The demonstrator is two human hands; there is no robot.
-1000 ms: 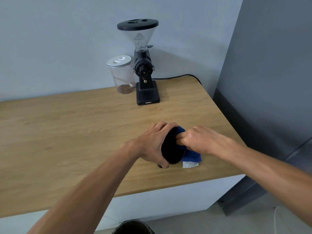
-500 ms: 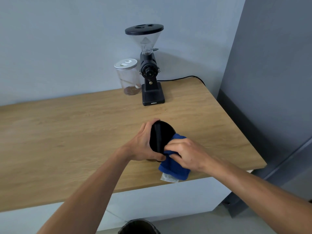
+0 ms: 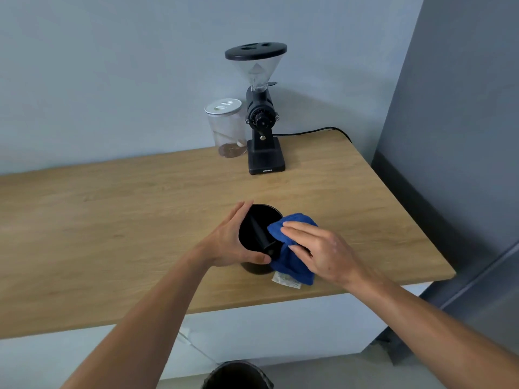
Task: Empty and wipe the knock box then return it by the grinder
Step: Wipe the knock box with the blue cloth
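The black round knock box [image 3: 252, 230] stands near the front of the wooden counter [image 3: 112, 220], its open mouth with the knock bar facing up toward me. My left hand [image 3: 233, 240] wraps around its left side and front rim. My right hand [image 3: 320, 251] presses a blue cloth [image 3: 289, 259] over the box's right rim, fingers laid flat on the cloth. The cloth hangs down the box's right side to the counter, with a white label at its lower edge. The black grinder [image 3: 264, 130] with its clear hopper stands at the back of the counter.
A clear jar [image 3: 226, 127] with a white lid stands just left of the grinder. The grinder's black cable [image 3: 314, 131] runs right along the wall. A dark bin [image 3: 238, 376] sits on the floor below the counter's front edge. A grey wall panel rises at the right.
The knock box has turned from tilted on its side to mouth up. My right hand has shifted the blue cloth from inside the mouth onto the right rim.
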